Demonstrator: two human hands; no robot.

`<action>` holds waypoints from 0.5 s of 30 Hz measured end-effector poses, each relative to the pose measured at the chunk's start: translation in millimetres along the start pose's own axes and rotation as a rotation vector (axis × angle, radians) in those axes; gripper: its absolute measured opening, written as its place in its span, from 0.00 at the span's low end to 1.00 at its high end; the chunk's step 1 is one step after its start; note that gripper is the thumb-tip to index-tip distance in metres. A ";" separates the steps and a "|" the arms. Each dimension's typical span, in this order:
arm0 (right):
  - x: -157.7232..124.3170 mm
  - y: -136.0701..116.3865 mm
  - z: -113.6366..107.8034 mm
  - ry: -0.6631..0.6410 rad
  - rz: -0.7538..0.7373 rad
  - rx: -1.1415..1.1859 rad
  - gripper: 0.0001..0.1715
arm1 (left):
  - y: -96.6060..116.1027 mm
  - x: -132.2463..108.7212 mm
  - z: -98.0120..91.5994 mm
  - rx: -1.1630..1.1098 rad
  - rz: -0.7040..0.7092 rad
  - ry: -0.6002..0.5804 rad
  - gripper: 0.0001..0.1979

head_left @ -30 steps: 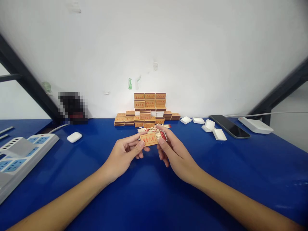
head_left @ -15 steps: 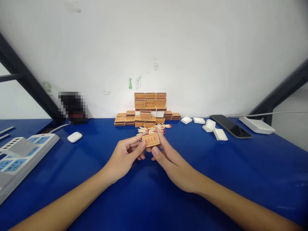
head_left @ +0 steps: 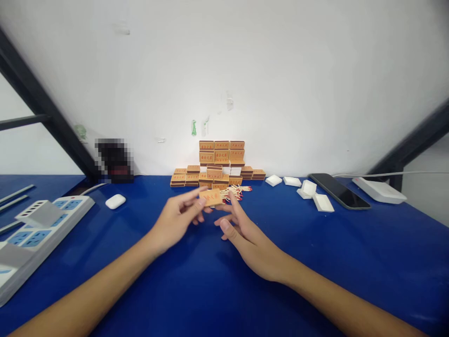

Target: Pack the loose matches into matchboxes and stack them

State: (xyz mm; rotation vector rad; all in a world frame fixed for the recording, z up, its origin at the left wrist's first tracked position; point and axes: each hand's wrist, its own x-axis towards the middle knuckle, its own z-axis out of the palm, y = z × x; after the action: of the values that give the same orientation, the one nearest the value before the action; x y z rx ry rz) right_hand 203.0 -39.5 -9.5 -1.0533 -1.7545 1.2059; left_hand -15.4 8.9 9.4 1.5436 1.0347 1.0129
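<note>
A yellow-brown matchbox point(head_left: 212, 198) with red characters is pinched between the thumb and fingers of my left hand point(head_left: 178, 218), above the blue table. My right hand point(head_left: 246, 238) is just to the right of it, thumb and fingers apart, with nothing in its grasp. Behind the held box lies a loose pile of red-tipped matches point(head_left: 235, 192), partly covered by my fingers. Farther back, more matchboxes point(head_left: 221, 155) are stacked in tiers against the wall.
Several white matchbox trays point(head_left: 323, 202) lie right of the stack. Beyond them are a black phone point(head_left: 338, 189) and a white box-shaped device point(head_left: 380, 190). At left are a white earbud case point(head_left: 115, 201) and a power strip point(head_left: 52, 234) with plugs.
My left hand has moved the matchbox slightly left, away from my right hand. My right hand's fingers have come off the box and spread. The whole view has shifted a little.
</note>
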 end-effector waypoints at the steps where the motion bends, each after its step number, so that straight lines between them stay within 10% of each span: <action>1: 1.2 2.0 -1.8 0.033 0.005 -0.008 0.49 | 1.3 6.8 -12.0 0.029 0.002 0.090 0.37; 8: 6.5 3.1 -22.5 0.159 -0.057 -0.195 0.41 | -0.6 69.2 -99.1 0.362 -0.080 0.459 0.27; 15: 12.4 -1.9 -42.1 0.226 -0.173 -0.362 0.31 | -11.1 108.9 -104.4 0.621 -0.051 0.426 0.21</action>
State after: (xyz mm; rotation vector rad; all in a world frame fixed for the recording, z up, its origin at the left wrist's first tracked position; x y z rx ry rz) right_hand 235.7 -14.3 5.5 -1.1633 -1.8781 0.6491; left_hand -84.4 142.2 28.6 1.8097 1.8045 1.0671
